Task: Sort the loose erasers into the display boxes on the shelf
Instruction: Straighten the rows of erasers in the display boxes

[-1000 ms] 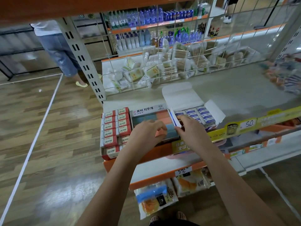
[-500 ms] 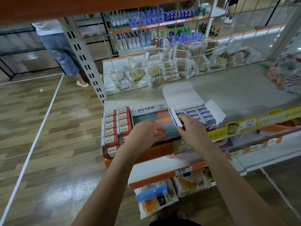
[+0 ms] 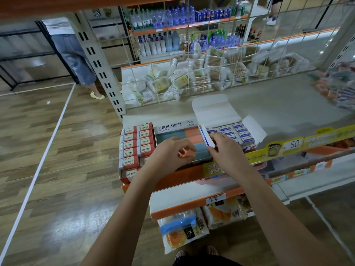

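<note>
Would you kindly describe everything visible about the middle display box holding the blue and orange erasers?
The middle display box is an open grey cardboard tray with Korean lettering on its back panel. It sits flat at the shelf's front edge, between the red 2B box and the white-flapped box. Slate-blue and salmon-orange erasers lie flat inside in rows. The left hand covers its front, fingers curled around an orange eraser; the right hand is at its right wall.

Head camera looks steeply down (close, wide-angle) onto shelf [image 3: 278, 104].
</note>
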`<state>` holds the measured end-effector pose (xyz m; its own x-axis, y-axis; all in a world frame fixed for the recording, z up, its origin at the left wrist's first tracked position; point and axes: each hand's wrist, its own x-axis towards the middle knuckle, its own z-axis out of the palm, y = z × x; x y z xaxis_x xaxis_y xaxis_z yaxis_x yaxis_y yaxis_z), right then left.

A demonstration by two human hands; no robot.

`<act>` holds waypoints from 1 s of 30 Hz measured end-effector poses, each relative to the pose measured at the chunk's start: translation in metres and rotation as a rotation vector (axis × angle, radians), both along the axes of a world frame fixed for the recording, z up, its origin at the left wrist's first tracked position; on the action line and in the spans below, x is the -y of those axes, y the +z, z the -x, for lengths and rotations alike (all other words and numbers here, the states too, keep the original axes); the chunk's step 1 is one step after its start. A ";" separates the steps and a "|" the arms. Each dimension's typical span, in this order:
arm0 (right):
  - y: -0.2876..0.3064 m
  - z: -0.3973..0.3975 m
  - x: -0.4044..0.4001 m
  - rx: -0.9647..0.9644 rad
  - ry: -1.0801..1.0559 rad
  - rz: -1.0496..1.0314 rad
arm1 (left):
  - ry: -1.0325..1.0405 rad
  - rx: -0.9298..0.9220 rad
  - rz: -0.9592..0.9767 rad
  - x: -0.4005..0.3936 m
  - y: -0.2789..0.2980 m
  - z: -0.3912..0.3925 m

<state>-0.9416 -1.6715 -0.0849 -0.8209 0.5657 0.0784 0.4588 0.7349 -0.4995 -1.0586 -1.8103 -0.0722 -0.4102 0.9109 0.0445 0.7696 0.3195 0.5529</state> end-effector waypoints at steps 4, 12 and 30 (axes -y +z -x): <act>-0.001 -0.001 0.000 -0.004 0.004 0.002 | 0.008 -0.012 -0.008 0.004 0.000 0.002; -0.002 -0.002 -0.001 -0.013 0.001 0.001 | -0.007 -0.053 0.076 0.004 0.004 0.000; -0.005 -0.002 -0.001 -0.026 0.006 -0.007 | 0.034 -0.127 0.145 -0.002 0.002 -0.005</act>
<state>-0.9400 -1.6705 -0.0895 -0.8217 0.5605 0.1034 0.4415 0.7407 -0.5063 -1.0537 -1.8078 -0.0705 -0.4402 0.8973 -0.0328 0.8178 0.4157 0.3979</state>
